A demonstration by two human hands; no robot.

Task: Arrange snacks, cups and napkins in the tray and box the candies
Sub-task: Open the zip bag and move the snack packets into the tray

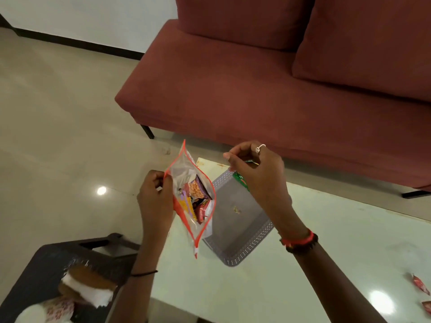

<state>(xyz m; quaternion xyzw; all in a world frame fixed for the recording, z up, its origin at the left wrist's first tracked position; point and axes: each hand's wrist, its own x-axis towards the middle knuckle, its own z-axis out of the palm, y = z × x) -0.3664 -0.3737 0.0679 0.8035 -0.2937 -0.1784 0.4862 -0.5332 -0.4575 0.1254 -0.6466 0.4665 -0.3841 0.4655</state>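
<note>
Left hand (155,199) fingers pinched on open zip bag (192,201) of snack packets; green packet (241,180) pinched by right hand (254,169) over grey tray (242,248).

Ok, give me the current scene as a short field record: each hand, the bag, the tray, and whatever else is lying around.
left hand: pinches the rim of the zip bag, holding it open
zip bag: clear with an orange edge, snack packets still inside
right hand: grip shut on a green packet, above the tray
tray: grey, perforated rim, on the white table; nothing placed in it except a small speck
candies: red wrapped pieces on the table's right edge
napkins: white, on the dark stool at the left
</note>
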